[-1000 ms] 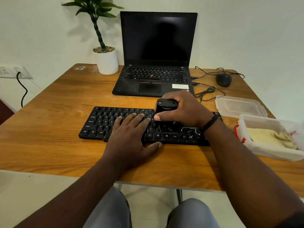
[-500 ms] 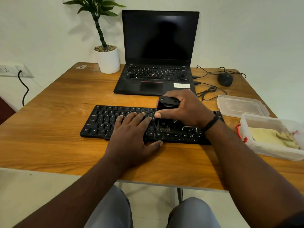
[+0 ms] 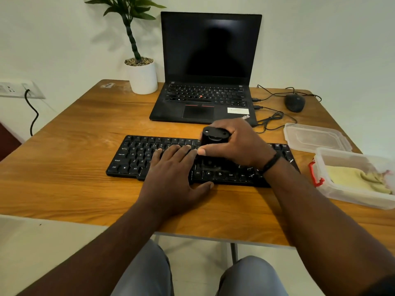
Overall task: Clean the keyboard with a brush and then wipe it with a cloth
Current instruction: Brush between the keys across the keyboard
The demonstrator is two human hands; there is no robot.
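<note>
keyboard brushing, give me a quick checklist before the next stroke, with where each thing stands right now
1. Right hand grips the brush: ok.
2. Left hand lies flat on the keyboard, steadying it: ok.
3. Bristles touching the keys: cannot tell, hidden under the hand.
4. Keys under the left hand reachable: not ok, covered.
5. Cloth ready in the open container: ok.
6. Mouse cable clear of the keyboard: ok.

The table [image 3: 70, 159] is bare wood to the left of the keyboard [image 3: 136, 154] and along its near side. On the right stand a box [image 3: 350, 195] and a lid [image 3: 316, 137]. The laptop [image 3: 205, 99] blocks the far side.
</note>
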